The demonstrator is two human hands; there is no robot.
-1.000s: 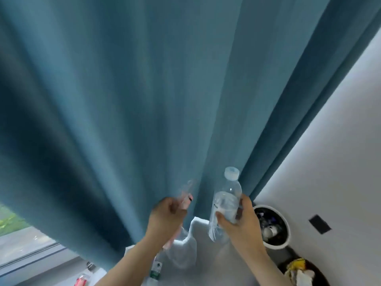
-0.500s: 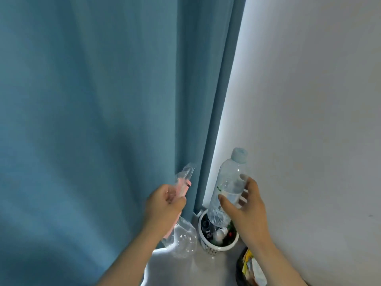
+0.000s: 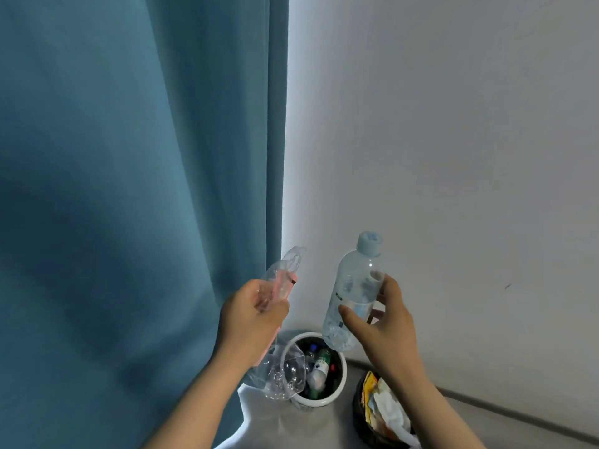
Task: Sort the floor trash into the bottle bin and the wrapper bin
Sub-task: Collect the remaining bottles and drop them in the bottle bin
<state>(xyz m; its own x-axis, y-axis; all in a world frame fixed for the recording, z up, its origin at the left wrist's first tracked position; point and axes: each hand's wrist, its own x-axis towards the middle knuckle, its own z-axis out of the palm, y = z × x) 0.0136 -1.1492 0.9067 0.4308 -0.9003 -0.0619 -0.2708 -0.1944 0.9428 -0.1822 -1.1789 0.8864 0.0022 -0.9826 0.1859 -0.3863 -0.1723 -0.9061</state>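
Curtain [image 3: 129, 189] plain teal blue. Wall [image 3: 453, 124] off-white, unpatterned. Bottle [image 3: 353, 293] clear, pale blue cap, small green mark. Wrapper [image 3: 282, 280] clear with pink strip. Bottle bin [image 3: 317, 401] white; wrapper bin [image 3: 358, 413] black, yellow and white scraps [image 3: 385, 413] inside.

Home room corner: teal curtain [image 3: 136, 189], plain white wall [image 3: 453, 140].

curtain [image 3: 129, 189]: teal, left | wall [image 3: 453, 140]: white, right | floor [image 3: 324, 429]: grey

Two hands [image 3: 251, 317] [image 3: 387, 328], two bins [image 3: 338, 388] [image 3: 359, 413], one held bottle [image 3: 353, 296], one clear wrapper [image 3: 282, 375]
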